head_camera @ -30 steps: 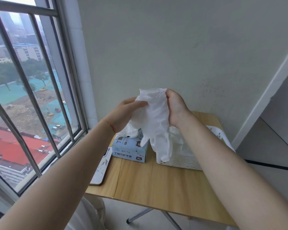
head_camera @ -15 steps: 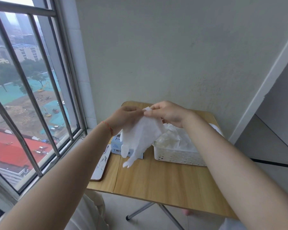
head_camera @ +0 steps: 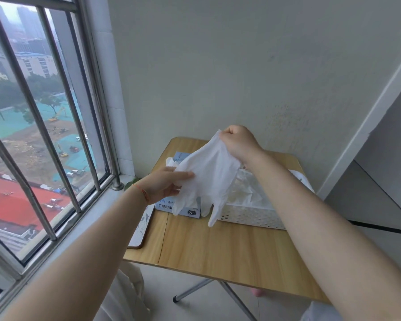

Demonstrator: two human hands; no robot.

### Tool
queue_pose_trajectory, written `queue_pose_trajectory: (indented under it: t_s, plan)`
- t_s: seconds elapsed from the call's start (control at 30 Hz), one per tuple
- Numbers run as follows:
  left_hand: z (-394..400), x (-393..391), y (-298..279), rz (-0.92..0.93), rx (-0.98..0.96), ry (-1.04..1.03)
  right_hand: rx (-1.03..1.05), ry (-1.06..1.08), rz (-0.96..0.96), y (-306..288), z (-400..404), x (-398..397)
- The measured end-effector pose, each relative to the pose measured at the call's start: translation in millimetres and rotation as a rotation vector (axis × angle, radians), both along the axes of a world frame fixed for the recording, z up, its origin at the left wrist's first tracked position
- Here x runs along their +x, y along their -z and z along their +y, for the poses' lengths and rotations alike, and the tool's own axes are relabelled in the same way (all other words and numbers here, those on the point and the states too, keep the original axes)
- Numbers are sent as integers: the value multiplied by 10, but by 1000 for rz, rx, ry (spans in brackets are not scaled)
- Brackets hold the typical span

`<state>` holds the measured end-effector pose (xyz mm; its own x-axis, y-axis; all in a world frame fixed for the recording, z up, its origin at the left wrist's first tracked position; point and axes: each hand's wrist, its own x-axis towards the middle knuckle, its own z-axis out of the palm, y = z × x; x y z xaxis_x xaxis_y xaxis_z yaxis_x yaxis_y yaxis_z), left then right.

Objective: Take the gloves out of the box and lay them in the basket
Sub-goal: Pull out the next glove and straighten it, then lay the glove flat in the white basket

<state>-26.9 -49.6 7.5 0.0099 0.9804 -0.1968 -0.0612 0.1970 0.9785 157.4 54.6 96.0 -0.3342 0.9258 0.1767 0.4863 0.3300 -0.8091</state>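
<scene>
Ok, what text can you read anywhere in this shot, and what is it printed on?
"XL": black oval badge on the front of the box.
"丁腈防": start of a larger line on the box front, the rest hidden by the glove.
Small blue print above that line: too blurred to read.
Basket, table: no text visible.

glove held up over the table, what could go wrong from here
The glove hangs stretched between the right hand and left hand; its tips dangle in front of the box, short of the basket, so it may drop outside. The basket already looks piled, so it may slide off.
</scene>
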Motion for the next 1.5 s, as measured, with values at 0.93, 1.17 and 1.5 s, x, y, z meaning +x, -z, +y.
queue_pose_trajectory:
  t_s: [0.93, 1.17, 1.5]
  plan:
    - [1148, 1783, -121, 1320, 646, 62, 46, 423, -503, 898, 533, 1646]
    - [1032, 1618, 90, 1538, 200, 377, 235, 357, -844, 918, 412, 1637]
    - [1025, 1477, -60, 1359, 240, 232, 465, 413, -950, 814, 361, 1619]
